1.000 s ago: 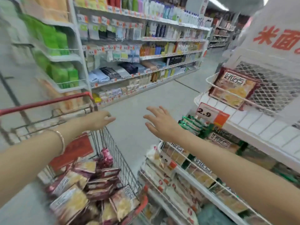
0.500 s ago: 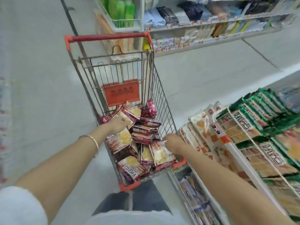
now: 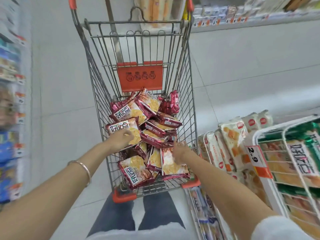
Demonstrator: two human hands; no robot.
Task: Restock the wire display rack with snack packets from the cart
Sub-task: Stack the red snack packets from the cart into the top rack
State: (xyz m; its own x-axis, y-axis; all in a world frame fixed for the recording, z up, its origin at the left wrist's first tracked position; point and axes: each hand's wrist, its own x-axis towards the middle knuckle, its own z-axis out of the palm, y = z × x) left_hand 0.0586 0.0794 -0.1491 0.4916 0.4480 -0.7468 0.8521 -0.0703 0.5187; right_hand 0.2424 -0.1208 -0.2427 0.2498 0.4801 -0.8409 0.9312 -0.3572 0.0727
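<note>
Reaching deeper into the silver wire shopping cart (image 3: 100, 94) than half a second back, both hands now lying among the red-and-yellow foil snack packets (image 3: 155, 132) heaped at its near end. Curling the left hand (image 3: 121, 140) over the lower edge of the topmost left packet (image 3: 123, 129), long side lying crosswise, and apparently gripping it. Stretching the right hand (image 3: 180, 151) forward, fingers nearly straight, touching packets by the cart's right wall, holding nothing. Standing just beside the right arm: the white wire display rack (image 3: 294, 163), probably making that hand nearer for loading.
</note>
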